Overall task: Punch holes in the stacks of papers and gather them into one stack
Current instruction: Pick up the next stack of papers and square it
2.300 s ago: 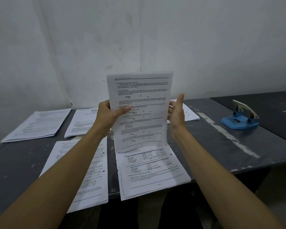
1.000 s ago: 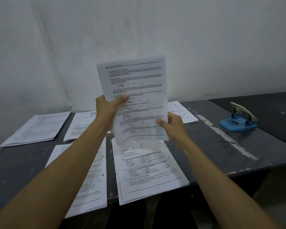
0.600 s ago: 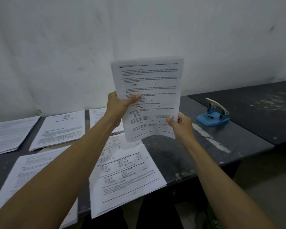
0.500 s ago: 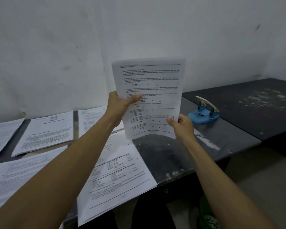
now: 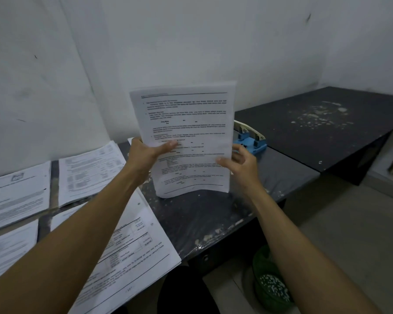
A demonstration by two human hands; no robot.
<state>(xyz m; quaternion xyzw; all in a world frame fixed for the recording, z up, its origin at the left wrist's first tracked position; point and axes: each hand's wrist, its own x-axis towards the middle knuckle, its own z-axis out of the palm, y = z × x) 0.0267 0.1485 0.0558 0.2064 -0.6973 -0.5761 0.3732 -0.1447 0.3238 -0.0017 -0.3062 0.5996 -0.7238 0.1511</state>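
Grey table (image 5: 213, 214) now carries the sheaf (image 5: 186, 141) upright on its bottom edge, nearer the blue punch (image 5: 250, 141). Left hand (image 5: 145, 155) grips its side; right hand (image 5: 241, 164) has loosened, fingers half open. Punching comes next, likely.

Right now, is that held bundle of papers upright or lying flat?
Upright: the held stack stands on its bottom edge on the table, left hand gripping one side.
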